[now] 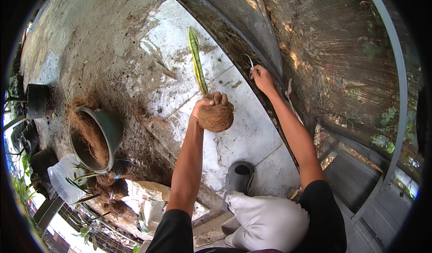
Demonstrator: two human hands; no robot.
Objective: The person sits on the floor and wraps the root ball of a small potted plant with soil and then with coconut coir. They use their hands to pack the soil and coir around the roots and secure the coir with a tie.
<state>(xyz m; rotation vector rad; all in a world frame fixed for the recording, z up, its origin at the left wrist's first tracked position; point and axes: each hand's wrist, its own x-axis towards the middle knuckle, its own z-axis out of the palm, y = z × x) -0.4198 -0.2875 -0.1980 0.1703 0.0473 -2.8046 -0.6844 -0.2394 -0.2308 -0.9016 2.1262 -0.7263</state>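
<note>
My left hand (209,101) is closed round a ball of brown coconut fibre (217,119), held above the white tiles. A snake plant leaf (196,59), green with yellow edges, rises from the top of the ball and tilts slightly left. Off to the right, my right hand (263,78) is pinched at the dark edge beside the tiles. A thin whitish strip (251,61) sticks out past its fingertips; its exact kind is too small to make out.
A green pot (118,129) with loose coconut fibre (94,140) stands at the left, near black pots (37,101) and a clear plastic container (65,176). White tiles (245,138) lie under my hands. A grey shoe (240,177) rests on them. A metal frame (400,95) curves along the right.
</note>
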